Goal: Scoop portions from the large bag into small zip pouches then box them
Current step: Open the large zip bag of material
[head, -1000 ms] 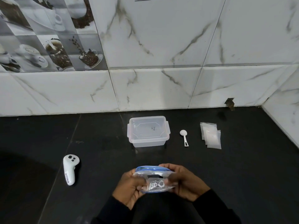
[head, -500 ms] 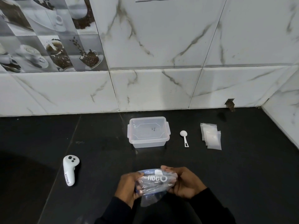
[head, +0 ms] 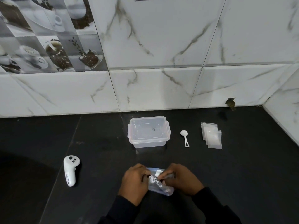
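At the near middle of the black stone bench [head: 246, 178], a person's left hand [head: 133, 183] and right hand [head: 183, 180] meet over a large clear plastic bag with a blue zip strip and white lettering [head: 160, 187]. The bag is crumpled between the two hands, just above the bench. The left fingers [head: 142, 172] curl over its left end, and the right fingers [head: 169, 173] are bent and pinch the plastic near its top edge. Dark sleeves cover both wrists. Farther back, near the wall, a clear rectangular plastic box with its lid on and side clips [head: 149, 132] stands well apart from the hands. Just to its right lies a small white plastic scoop [head: 185, 136], bowl toward the wall and handle pointing near. Farther right, a loose stack of small clear zip pouches [head: 212, 137] lies flat on the bench, fanned so that the corners overlap. To the left of the hands, apart from them, a white handheld controller with dark buttons [head: 70, 170] lies on the bench. Behind everything rises a wall of white marble-patterned tiles [head: 161, 46], with grey tiles printed with coffee cups and beans [head: 48, 38] at the far left.
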`<action>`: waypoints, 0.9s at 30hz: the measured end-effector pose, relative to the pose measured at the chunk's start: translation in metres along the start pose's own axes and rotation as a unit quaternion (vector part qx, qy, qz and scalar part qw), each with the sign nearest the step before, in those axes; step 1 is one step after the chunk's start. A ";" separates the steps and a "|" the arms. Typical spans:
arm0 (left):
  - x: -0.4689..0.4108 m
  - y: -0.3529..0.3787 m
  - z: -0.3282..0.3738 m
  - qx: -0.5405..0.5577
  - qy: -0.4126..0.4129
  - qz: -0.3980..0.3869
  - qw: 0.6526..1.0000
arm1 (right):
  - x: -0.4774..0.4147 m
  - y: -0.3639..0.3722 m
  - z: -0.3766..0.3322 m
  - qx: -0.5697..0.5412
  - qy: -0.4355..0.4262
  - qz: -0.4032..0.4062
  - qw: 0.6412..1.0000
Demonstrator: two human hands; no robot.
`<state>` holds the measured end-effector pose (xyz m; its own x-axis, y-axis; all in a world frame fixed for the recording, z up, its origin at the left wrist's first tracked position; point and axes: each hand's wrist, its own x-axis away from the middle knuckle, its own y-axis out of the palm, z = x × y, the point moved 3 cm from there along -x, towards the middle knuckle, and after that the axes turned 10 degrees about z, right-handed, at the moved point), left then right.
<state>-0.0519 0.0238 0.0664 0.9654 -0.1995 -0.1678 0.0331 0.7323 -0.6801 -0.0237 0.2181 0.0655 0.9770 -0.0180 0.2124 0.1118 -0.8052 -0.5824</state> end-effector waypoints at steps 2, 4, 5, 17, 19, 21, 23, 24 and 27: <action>0.001 0.001 0.002 -0.007 0.023 -0.024 0.999 | -0.002 0.002 -0.002 0.079 -0.023 -0.007 0.997; 0.003 0.004 0.005 -0.010 0.051 -0.058 0.997 | -0.004 0.004 -0.006 0.110 -0.053 0.013 0.992; 0.004 0.005 0.006 -0.016 0.068 -0.068 0.995 | -0.005 0.003 -0.006 0.096 -0.055 0.038 0.993; 0.004 0.001 0.014 -0.112 -0.062 -0.087 0.988 | -0.009 0.031 0.013 0.171 -0.021 0.002 0.985; 0.005 0.000 0.014 -0.117 -0.045 -0.080 0.989 | -0.003 0.031 0.005 0.204 -0.009 0.010 0.979; 0.006 -0.003 0.016 -0.149 -0.030 -0.068 0.986 | 0.004 0.027 -0.001 0.235 -0.002 0.051 0.971; 0.007 -0.007 0.020 -0.175 -0.007 -0.050 0.983 | 0.007 0.025 -0.006 0.248 0.004 0.085 0.965; 0.008 -0.008 0.023 -0.179 0.013 -0.039 0.983 | 0.008 0.025 -0.008 0.249 0.005 0.095 0.964; 0.009 -0.009 0.031 -0.154 0.071 -0.023 0.985 | 0.008 0.030 -0.013 0.227 -0.010 0.082 0.970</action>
<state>-0.0360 0.0354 0.0928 0.9182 -0.3323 -0.2155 -0.0258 0.4928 -0.8698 -0.0151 0.1862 0.0596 0.9912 -0.1083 0.0756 0.0192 -0.4489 -0.8934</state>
